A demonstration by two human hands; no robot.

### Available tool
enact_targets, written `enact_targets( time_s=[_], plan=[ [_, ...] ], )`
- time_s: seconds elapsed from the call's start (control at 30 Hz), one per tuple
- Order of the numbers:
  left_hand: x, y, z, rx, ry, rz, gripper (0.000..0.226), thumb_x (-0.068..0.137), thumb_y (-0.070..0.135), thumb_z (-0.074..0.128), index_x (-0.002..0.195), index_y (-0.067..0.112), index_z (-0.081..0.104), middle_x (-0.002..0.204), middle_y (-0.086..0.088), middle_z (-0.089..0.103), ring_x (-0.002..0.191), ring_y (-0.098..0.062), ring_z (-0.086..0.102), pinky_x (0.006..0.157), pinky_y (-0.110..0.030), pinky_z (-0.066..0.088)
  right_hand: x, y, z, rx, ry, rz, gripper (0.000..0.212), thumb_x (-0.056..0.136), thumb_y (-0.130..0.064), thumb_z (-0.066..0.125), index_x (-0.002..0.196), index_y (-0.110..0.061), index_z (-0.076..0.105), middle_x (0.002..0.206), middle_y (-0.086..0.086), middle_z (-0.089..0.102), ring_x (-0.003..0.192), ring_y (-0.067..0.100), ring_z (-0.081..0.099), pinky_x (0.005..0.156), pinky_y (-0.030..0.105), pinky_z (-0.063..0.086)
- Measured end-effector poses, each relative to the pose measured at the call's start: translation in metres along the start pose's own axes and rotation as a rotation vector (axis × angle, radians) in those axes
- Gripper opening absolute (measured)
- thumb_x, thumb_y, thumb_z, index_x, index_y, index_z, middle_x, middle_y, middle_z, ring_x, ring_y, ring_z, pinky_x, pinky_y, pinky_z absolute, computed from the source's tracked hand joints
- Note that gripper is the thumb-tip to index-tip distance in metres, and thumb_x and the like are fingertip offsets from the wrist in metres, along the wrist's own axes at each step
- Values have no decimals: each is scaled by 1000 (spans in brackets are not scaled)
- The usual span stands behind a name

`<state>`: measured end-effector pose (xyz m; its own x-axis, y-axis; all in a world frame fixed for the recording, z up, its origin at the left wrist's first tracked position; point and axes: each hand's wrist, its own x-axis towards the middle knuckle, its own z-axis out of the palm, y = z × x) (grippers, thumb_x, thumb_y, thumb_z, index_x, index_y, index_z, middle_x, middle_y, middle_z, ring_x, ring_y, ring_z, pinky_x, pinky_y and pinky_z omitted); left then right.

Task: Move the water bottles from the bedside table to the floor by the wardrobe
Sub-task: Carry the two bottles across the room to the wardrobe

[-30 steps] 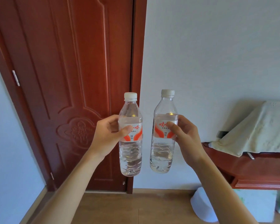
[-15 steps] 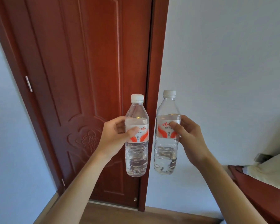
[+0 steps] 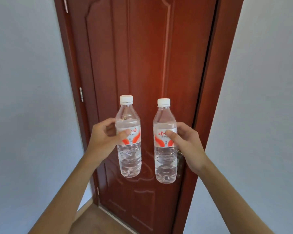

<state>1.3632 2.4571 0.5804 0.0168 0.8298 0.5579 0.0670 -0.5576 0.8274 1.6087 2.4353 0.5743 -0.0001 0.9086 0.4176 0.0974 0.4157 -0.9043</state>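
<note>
The left thumb (image 3: 126,133) lies across the front of a label (image 3: 131,135), with the other fingers (image 3: 106,123) curled round the back; so the left hand (image 3: 105,139) grasps the left bottle (image 3: 129,156) at its waist, from the bottle's 9 o'clock side. The right thumb (image 3: 171,135) presses the front of the other label (image 3: 162,138) and its fingers (image 3: 184,128) wrap behind; the right hand (image 3: 188,144) grasps the right bottle (image 3: 166,163) from its 3 o'clock side.

Both bottles are carried in the air, upright, side by side and apart, with a strip of door showing between them; the left one is at about 7 o'clock from the middle of the view and the right one at about 5 o'clock, a little lower. Each is clear plastic, filled with water to about the top of its label, with a white cap (image 3: 126,99) at its 12 o'clock end; the right bottle's cap (image 3: 163,102) is white too. The labels are white with red-orange marks and red characters.

Both bare forearms run down to the lower corners, at 7 and 5 o'clock.

Behind the bottles stands a closed reddish-brown panelled door (image 3: 142,56) in a matching frame (image 3: 226,65); a metal hinge (image 3: 81,94) sits on its edge at about 9 o'clock. Pale walls (image 3: 24,98) flank it at 9 and 3 o'clock; a patch of wooden floor (image 3: 98,220) shows at 7 o'clock.
</note>
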Motion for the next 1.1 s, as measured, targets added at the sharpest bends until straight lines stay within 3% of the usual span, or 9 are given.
enact_targets(
  time_s=[0.17,0.23,0.33,0.43,0.63,0.77,0.93,1.1],
  plan=[
    [7,-10,-41,167,161,-57,28,77,4,76,95,23,67,81,24,73,81,1,70,63,-10,52,47,24,48,138,-159,3,42,76,-35,72,109,-11,68,104,4,75,101,20,72,91,37,58],
    [8,-16,-62,227,243,-80,27,76,11,77,98,23,67,88,19,73,83,-4,71,65,-13,54,64,34,73,180,-230,7,43,75,-35,73,109,-10,68,104,5,75,101,22,72,89,36,57],
    [5,-23,-95,327,361,-106,28,77,13,77,103,19,68,97,9,72,86,-11,71,69,-15,56,87,47,114,253,-318,28,41,74,-33,73,108,-10,68,103,5,76,99,22,72,84,34,57],
    [2,-29,-128,382,425,-123,24,78,12,77,98,23,69,91,15,73,84,-9,71,67,-15,56,105,57,159,311,-409,40,42,72,-32,73,107,-9,68,103,8,76,95,23,73,78,32,57],
    [4,-32,-189,482,587,-144,27,75,7,80,92,25,69,92,7,74,83,-12,70,68,-15,55,139,65,248,380,-580,32,40,75,-27,77,109,-9,68,102,10,76,89,28,72,86,47,56],
    [3,-28,-225,535,661,-155,27,74,7,81,91,24,69,87,9,74,81,-10,70,67,-15,54,162,66,301,390,-657,4,26,82,-19,79,106,-19,70,101,9,76,85,26,72,83,46,54],
    [-8,-22,-258,611,759,-175,26,73,6,81,91,20,70,89,2,74,79,-10,70,67,-15,53,172,60,362,484,-755,15,35,65,-42,78,98,-30,73,102,5,76,100,31,70,93,51,55],
    [-25,-21,-287,718,884,-228,27,73,8,81,97,14,70,94,0,74,83,-16,71,69,-17,55,174,61,422,529,-908,20,42,67,-44,77,103,-23,70,105,4,74,103,27,69,96,51,55]
  ],
)
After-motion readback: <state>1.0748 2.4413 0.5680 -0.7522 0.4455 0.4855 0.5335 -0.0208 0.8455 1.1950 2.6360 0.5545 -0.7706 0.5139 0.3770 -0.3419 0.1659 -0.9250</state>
